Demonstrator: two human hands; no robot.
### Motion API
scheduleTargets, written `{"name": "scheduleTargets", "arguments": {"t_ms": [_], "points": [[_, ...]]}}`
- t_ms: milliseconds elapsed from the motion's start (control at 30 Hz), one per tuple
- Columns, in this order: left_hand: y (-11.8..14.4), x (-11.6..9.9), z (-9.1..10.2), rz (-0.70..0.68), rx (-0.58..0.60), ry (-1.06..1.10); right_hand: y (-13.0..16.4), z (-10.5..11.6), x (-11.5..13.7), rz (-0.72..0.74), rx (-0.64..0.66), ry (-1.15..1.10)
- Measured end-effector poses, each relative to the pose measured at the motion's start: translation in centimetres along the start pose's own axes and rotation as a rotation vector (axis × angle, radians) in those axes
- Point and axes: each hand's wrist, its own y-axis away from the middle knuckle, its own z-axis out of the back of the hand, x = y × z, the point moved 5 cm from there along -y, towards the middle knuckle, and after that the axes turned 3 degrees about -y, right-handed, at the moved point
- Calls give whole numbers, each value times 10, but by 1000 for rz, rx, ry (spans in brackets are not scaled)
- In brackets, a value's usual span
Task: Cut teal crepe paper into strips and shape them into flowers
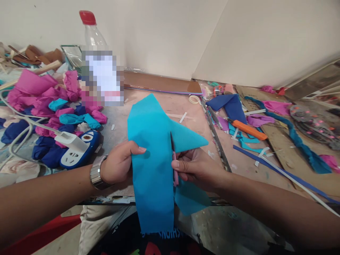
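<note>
I can't see the left hand's (117, 166) fingertips, tucked behind the blue sheet (152, 163). The right hand (196, 167) covers much of the scissors (175, 180), so how its fingers sit in the handles escapes me. At upper left, coarse squares blot out the lower part of the red-capped bottle (95, 37). Bottom centre, the sheet hides some lettering (170, 234) on the dark garment (117, 244), itself cut by the lower edge.
</note>
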Motion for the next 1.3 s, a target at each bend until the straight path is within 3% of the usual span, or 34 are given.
{"name": "scheduleTargets", "arguments": {"t_ms": [267,733,900,1067,1200,1300], "points": [[2,3,0,6,15,11,-1,-4,1,16,43,-19],[4,10,4,13,48,-67,1,3,-3,17,-6,53],[5,7,-5,19,81,-34,1,5,-4,-6,-15,59],[1,-8,-17,3,128,68,3,3,-3,-3,-20,43],[-4,-21,-2,-35,-85,123,3,-3,-1,21,38,53],[-4,-18,4,35,-185,141,1,-6,-1,4,57,15]]}}
